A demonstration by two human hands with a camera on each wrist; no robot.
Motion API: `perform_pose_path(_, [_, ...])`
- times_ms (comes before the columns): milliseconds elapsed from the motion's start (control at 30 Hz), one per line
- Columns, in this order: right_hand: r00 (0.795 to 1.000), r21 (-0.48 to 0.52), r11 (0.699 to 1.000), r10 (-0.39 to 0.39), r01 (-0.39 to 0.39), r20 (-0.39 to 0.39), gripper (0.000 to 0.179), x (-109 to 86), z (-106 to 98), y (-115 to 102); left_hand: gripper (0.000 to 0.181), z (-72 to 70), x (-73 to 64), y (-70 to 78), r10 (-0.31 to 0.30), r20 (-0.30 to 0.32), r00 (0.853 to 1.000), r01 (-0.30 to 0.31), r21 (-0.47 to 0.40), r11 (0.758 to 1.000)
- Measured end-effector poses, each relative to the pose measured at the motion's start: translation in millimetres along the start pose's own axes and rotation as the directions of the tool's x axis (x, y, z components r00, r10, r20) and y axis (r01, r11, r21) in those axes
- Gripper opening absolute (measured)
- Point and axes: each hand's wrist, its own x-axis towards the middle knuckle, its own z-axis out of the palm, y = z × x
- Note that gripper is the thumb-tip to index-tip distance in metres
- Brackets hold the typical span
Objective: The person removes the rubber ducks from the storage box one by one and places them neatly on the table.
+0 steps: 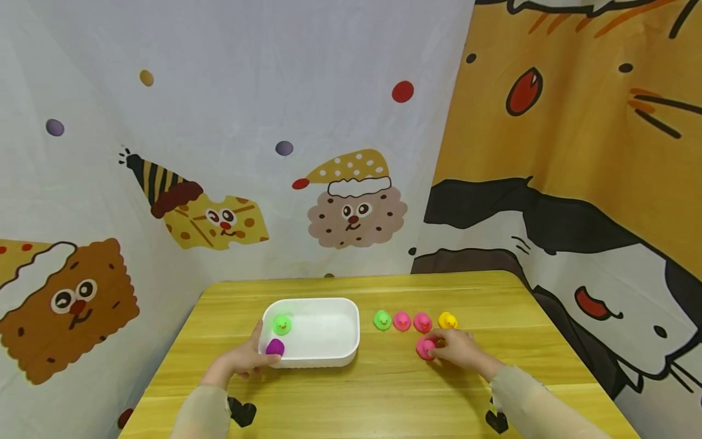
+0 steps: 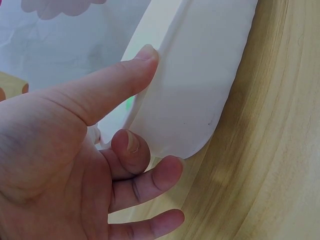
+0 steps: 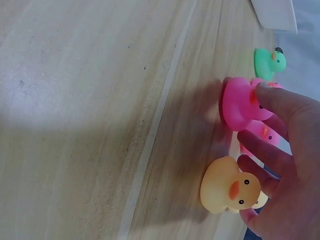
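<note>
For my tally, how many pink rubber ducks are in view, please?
3: one pink rubber duck in the right hand, a second pink duck and third pink duck side by side beyond it. The hand could hide others.

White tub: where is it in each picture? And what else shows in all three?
Head: the white tub is low, just left of the middle.
Left wrist: close up, top middle, cut off by the top edge.
Right wrist: only part, top right.
Shared landmark: the wooden table.
</note>
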Motion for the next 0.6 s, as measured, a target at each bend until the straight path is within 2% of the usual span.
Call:
perform_pose_path(367, [1.0,-0.042,0.999,-0.017,0.018,0.016,0.027,0.2,-5.0,3.8,0.114,-0.2,0.2,0.2,0.003,-0.009,1.0,-0.003,-0.001,1.0])
perform_pose_path(600, [0.997,-0.066,0.995,-0.078,0.078,0.001,0.038,6.0,-17.5,-11.1,0.114,0.4,0.5,-0.9,0.007,-0.009,1.0,-0.007,0.004,1.0])
